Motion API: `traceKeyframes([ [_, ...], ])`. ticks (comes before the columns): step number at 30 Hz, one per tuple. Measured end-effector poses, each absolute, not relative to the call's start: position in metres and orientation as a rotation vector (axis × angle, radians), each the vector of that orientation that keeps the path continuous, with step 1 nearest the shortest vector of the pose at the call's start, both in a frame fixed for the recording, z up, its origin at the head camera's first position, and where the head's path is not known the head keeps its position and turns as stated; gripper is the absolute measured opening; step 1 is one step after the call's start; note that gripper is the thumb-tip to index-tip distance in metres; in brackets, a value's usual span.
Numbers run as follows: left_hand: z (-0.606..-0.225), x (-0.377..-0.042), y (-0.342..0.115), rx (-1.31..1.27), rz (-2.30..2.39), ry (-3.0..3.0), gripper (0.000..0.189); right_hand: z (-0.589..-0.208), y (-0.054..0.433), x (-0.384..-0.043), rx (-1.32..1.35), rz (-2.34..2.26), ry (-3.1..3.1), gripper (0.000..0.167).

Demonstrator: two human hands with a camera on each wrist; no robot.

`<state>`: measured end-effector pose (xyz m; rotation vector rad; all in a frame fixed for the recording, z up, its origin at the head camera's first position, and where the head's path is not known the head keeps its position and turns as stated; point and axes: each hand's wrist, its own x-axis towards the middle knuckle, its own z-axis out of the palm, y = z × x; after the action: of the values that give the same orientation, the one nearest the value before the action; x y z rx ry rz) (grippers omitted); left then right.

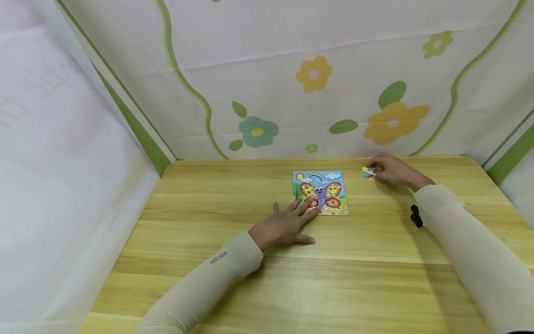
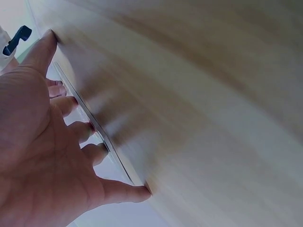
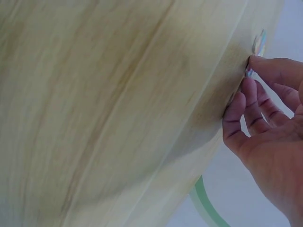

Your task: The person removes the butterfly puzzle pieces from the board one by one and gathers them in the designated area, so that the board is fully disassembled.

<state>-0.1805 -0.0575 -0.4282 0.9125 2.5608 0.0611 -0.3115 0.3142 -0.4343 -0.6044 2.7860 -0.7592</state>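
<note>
A square picture puzzle board (image 1: 323,177) with a smiling butterfly, rainbow and sun lies flat on the wooden table. My left hand (image 1: 285,226) rests on its lower left part with fingers spread. In the left wrist view, those fingertips (image 2: 97,153) touch the board's edge while the thumb lies on the table. Right of the board, my right hand (image 1: 388,169) pinches a small colourful puzzle piece (image 3: 249,73) between thumb and fingers, low over the tabletop. More colourful pieces (image 1: 369,172) lie by its fingertips, partly covered by the hand.
The wooden table (image 1: 233,195) ends at the back against a white curtain (image 1: 283,93) printed with flowers and leaves. Another white sheet (image 1: 62,185) hangs along the left side. A black clip-like object (image 1: 416,216) shows beside the right sleeve.
</note>
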Motion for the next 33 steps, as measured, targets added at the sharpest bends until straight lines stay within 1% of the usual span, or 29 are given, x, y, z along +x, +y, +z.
traceKeyframes([
  [5,-0.428,-0.180,-0.058,0.916,0.050,2.564,0.087,-0.432,0.311,-0.309,-0.588,-0.761,2.794,0.035],
  [10,-0.427,-0.179,-0.059,0.936,0.033,2.575,0.087,-0.425,0.299,-0.308,-0.604,-0.753,2.816,0.040],
  [18,-0.424,-0.179,-0.052,0.991,0.027,2.612,0.088,-0.415,0.264,-0.307,-0.698,-0.757,2.812,0.043],
  [25,-0.422,-0.185,-0.042,0.974,0.069,2.585,0.088,-0.419,0.229,-0.308,-0.788,-0.807,2.758,0.040],
  [33,-0.424,-0.192,-0.037,0.957,0.092,2.554,0.092,-0.421,0.201,-0.305,-0.806,-0.880,2.688,0.039],
])
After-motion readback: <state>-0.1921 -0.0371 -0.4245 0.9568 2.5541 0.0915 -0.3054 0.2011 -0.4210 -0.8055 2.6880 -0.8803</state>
